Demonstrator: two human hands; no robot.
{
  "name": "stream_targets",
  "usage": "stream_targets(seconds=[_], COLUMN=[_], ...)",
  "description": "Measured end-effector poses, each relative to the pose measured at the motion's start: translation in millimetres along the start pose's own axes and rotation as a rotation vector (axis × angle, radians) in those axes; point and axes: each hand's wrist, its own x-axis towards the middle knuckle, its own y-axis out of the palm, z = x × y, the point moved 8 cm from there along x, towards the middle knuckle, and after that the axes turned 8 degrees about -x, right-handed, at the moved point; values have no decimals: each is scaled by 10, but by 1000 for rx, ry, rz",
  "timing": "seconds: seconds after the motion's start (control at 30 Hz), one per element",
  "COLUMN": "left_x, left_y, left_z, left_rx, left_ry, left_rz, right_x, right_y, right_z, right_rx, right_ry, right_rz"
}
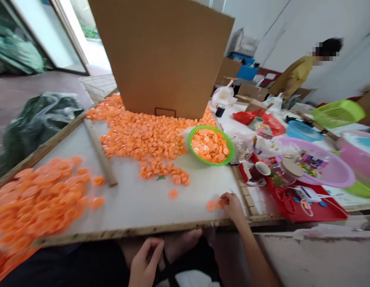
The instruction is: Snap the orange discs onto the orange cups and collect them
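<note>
My right hand is at the table's front right, fingers pinched at the edge of a small orange plastic disc. Beside it another orange disc lies flat, and a third, single disc lies further left. Below the table edge, over my lap, my left hand has thumb and fingertips pressed together; whatever they hold is too small to make out. A green bowl full of orange discs stands beyond my right hand. Small orange cup-shaped pieces form a large heap behind.
A tall cardboard sheet stands at the back. Larger orange round pieces are piled at left, past a wooden strip. At right are a red tray with scissors, a mug and a purple basin. A person is at the back right.
</note>
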Motion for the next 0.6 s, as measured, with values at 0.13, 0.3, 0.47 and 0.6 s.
stream_targets(seconds=[0.13,0.3,0.47,0.6], left_x=[371,837,1063,1227], left_y=[108,258,674,775], left_z=[-439,-540,-495,-352], left_rx=[112,197,382,533], left_ry=[154,216,227,193], left_rz=[52,16,117,152], right_x=[-20,-69,-133,18], right_y=[-98,-196,44,537], right_z=[-52,158,331,281], right_rx=[0,194,255,323], right_ry=[34,34,-27,14], right_rz=[35,143,194,326])
